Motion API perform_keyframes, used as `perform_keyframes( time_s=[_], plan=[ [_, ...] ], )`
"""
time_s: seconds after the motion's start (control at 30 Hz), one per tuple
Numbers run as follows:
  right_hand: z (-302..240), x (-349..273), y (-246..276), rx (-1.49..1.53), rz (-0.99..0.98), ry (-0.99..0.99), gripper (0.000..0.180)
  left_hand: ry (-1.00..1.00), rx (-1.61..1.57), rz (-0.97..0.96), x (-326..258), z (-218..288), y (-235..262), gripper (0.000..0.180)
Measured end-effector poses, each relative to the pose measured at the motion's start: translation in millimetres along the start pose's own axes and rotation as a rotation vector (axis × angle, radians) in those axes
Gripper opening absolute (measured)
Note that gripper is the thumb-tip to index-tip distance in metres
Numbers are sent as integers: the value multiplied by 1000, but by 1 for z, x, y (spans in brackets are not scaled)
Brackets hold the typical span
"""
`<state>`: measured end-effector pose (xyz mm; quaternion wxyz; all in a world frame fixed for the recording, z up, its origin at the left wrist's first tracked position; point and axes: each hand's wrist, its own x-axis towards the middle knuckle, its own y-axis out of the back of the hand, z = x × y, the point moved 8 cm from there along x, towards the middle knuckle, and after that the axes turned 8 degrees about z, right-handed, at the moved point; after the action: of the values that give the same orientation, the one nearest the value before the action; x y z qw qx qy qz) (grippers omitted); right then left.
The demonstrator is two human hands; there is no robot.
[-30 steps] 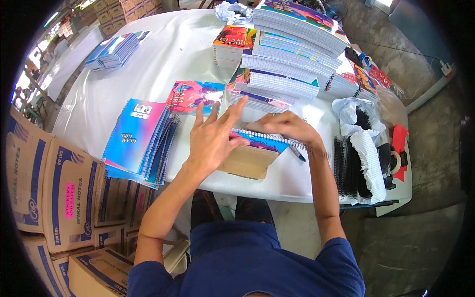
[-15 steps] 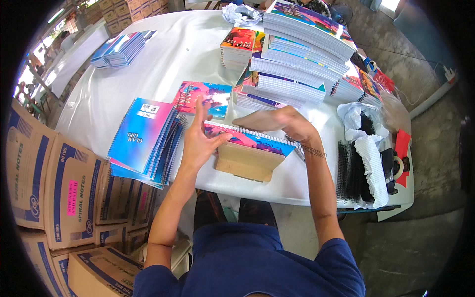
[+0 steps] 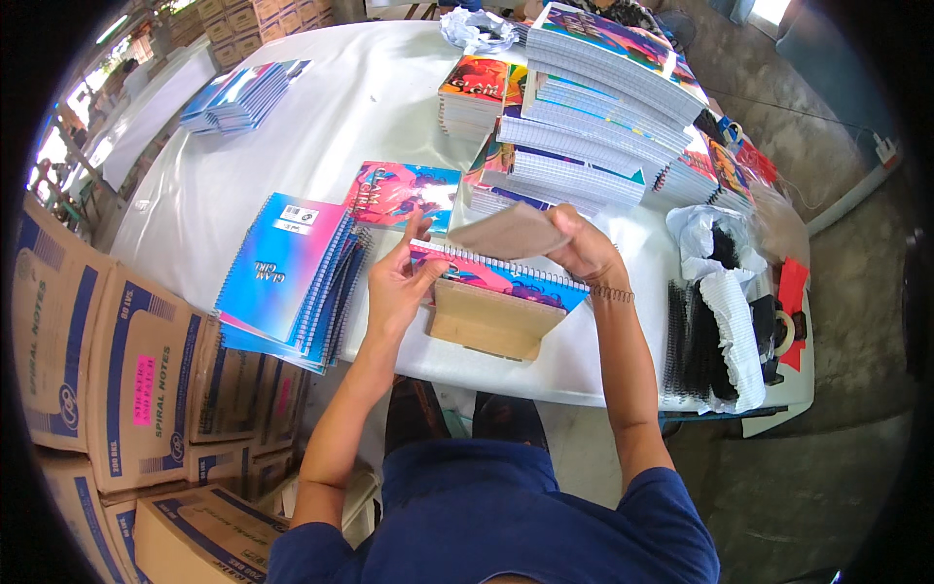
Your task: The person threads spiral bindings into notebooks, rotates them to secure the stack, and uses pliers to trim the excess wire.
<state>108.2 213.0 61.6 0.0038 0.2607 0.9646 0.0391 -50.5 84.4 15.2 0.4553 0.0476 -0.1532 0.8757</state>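
Note:
A pink-and-blue notebook (image 3: 516,278) stands spine up against a brown cardboard block (image 3: 486,323) at the table's near edge. Along its top edge runs a wire spiral (image 3: 613,294), whose loose end sticks out past the right corner beside my right wrist. My left hand (image 3: 397,290) pinches the notebook's left end between thumb and fingers. In my right hand (image 3: 587,251) is a flat grey-brown board (image 3: 514,232), tilted just above and behind the spiral. Whether the board touches the spiral I cannot tell. Behind them lies a loose pink-and-blue cover (image 3: 404,195).
Spiral-bound notebooks (image 3: 282,263) are piled at left. Tall stacks of unbound notebooks (image 3: 593,127) rise at the back right. Black spiral coils (image 3: 683,341) and white wrapping (image 3: 730,341) lie at right, near a tape roll (image 3: 784,331). Cartons (image 3: 136,380) crowd the left side.
My right hand, blurred before, has risen slightly, and the flat board in it now shows clearly above the spiral. My left hand stays at the notebook's left end, its fingers drawn closer in.

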Motion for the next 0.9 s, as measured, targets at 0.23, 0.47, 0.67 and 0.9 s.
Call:
perform_keyframes(
  time_s=[0.23, 0.47, 0.67, 0.9],
  plan=[
    [-4, 10, -10, 144, -32, 29, 46, -41, 53, 2, 1, -3, 3, 72],
    [5, 23, -12, -40, -62, -26, 56, 40, 61, -6, 0, -1, 1, 69],
    [15, 15, 9, -467, 118, -22, 49, -64, 5, -203, 12, 9, -4, 66],
    [78, -39, 40, -1094, 417, 474, 51, -84, 95, -306, 38, 72, -33, 63]
  ],
)
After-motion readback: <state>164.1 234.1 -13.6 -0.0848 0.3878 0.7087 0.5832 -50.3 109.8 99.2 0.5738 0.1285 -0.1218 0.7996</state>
